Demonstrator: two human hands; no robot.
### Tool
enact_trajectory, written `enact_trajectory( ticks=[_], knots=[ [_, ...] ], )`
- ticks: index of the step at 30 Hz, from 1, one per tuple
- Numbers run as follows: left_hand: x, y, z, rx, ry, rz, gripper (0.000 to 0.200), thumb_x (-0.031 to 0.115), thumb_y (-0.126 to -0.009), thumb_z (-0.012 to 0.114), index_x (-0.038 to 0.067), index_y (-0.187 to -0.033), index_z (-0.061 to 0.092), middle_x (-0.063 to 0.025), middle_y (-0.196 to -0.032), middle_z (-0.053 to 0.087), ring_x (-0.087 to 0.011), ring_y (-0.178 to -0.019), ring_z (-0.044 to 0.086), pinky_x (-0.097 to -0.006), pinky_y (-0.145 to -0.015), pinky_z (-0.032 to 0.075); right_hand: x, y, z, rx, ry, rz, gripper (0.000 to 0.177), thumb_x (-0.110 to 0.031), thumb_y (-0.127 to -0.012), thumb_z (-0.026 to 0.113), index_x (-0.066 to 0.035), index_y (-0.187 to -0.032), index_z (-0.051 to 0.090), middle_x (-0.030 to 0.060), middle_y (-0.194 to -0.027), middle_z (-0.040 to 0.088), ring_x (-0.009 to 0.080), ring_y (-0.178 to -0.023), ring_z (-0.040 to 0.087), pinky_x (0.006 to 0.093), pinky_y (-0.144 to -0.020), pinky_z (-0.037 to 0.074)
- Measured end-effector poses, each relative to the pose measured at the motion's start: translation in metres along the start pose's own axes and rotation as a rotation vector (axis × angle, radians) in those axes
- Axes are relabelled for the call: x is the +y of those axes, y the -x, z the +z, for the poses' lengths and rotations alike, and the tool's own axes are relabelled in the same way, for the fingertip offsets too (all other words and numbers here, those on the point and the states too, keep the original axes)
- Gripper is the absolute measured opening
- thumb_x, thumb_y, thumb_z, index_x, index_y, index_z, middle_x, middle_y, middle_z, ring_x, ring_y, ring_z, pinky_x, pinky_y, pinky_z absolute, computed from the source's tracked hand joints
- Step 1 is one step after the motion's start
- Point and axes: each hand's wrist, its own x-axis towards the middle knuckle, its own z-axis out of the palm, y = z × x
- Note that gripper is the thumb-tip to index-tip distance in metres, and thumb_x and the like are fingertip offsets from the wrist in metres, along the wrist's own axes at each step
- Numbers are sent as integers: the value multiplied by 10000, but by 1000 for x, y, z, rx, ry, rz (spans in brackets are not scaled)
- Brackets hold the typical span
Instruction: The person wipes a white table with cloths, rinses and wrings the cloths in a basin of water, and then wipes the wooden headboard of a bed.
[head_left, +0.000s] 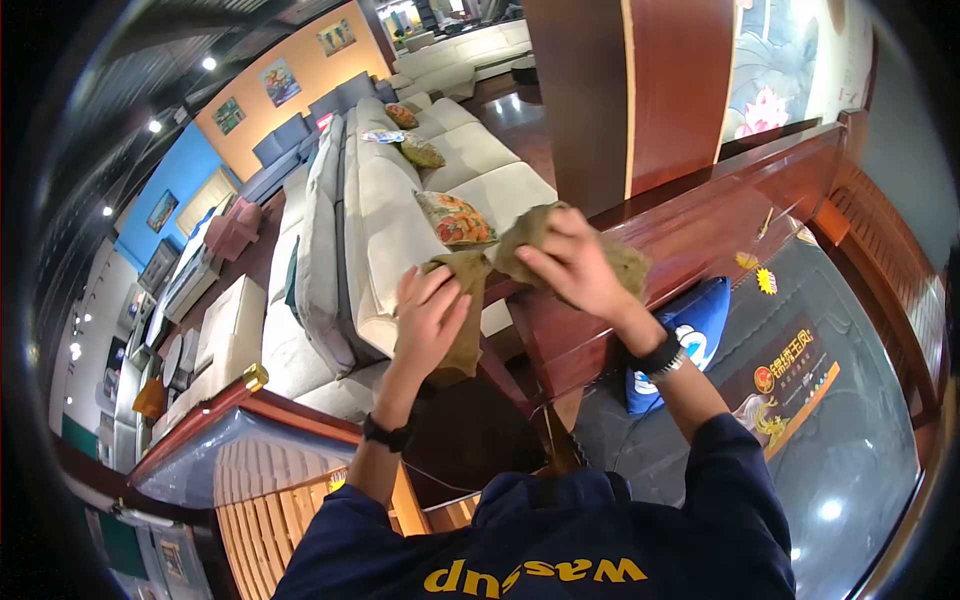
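My left hand (432, 318) has its fingers bent over an olive-brown cloth (462, 350), which hangs down below the fingers. Bunched olive-brown cloth (522, 238) is also gripped in my right hand (572, 262), spilling out on both sides of it. I cannot tell whether the two bunches are one piece. Beneath my right hand runs the glossy red-brown wooden headboard (690, 245) of a bed. Just beyond the hands lies a floral cushion (457, 218) on a cream sofa.
The long cream sofa (395, 215) stretches away ahead of me. To the right, a dark mattress (740, 380) holds a blue cushion (708, 318). A tall brown wooden panel (575, 100) rises beyond the headboard. A slatted wooden bed base (265, 525) stands at lower left.
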Motion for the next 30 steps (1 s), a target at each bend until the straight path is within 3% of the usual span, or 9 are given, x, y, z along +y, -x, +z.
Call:
enact_trajectory(
  ticks=[4, 5, 7, 12, 15, 17, 21, 23, 30],
  knots=[
    [-11, 8, 65, -263, -194, -98, 416, 334, -825, 558, 3, -1074, 515, -165, -1105, 531, -340, -942, 521, -408, -811, 423, 58, 35, 57, -91, 212, 15, 226, -233, -812, 578, -21, -743, 610, 124, -841, 526, 285, -849, 508, 388, -768, 404],
    [-10, 6, 69, -266, -180, -82, 416, 334, -825, 558, 3, -1074, 515, -165, -1105, 531, -340, -942, 521, -408, -811, 423, 62, 38, 56, -84, 229, 27, 226, -233, -812, 578, -21, -743, 610, 124, -841, 526, 285, -849, 508, 388, -768, 404],
    [-14, 5, 70, -296, -137, -230, 432, 342, -833, 551, -10, -1080, 507, -185, -1122, 519, -354, -950, 519, -405, -805, 431, 72, 46, 54, -114, 459, 118, 271, -273, -832, 543, -38, -716, 611, 106, -821, 539, 272, -838, 509, 372, -748, 400],
    [-23, 0, 73, -426, -112, -196, 501, 348, -862, 513, -73, -1116, 415, -254, -1124, 478, -379, -1005, 477, -426, -837, 414, 115, 58, 22, 7, 633, 143, 247, -280, -805, 515, -67, -727, 613, 92, -819, 544, 263, -850, 505, 380, -745, 381],
    [-27, -6, 77, -466, -43, -202, 485, 342, -865, 513, -71, -1099, 414, -242, -1092, 479, -381, -984, 478, -426, -839, 407, 145, 66, -14, -3, 766, 261, 207, -256, -792, 484, -70, -757, 570, 92, -819, 524, 276, -815, 481, 403, -728, 365],
    [-26, -11, 78, -475, -4, -204, 480, 342, -866, 513, -71, -1091, 413, -238, -1072, 480, -384, -970, 479, -428, -834, 407, 158, 67, -30, -6, 728, 212, 205, -253, -793, 472, -73, -724, 542, 90, -800, 508, 274, -804, 473, 403, -723, 358],
    [-20, -19, 83, -487, 10, -194, 472, 350, -864, 516, -59, -1079, 421, -219, -1036, 487, -372, -952, 488, -430, -816, 408, 153, 68, -12, 93, 794, 307, 205, -255, -791, 462, -77, -722, 537, 95, -790, 486, 279, -819, 455, 401, -729, 344],
    [-15, -20, 91, -466, -52, -167, 466, 355, -862, 518, -51, -1072, 428, -208, -1030, 491, -359, -946, 495, -429, -811, 410, 135, 73, 6, 41, 809, 363, 205, -260, -788, 474, -76, -739, 548, 110, -809, 473, 290, -836, 437, 412, -730, 334],
    [-6, -29, 102, -410, -131, -59, 490, 345, -868, 517, -75, -1104, 430, -222, -1065, 483, -362, -923, 501, -423, -795, 422, 94, 80, 58, 92, 615, 270, 220, -292, -782, 531, -80, -726, 552, 112, -815, 460, 294, -870, 435, 406, -765, 333]
  ],
)
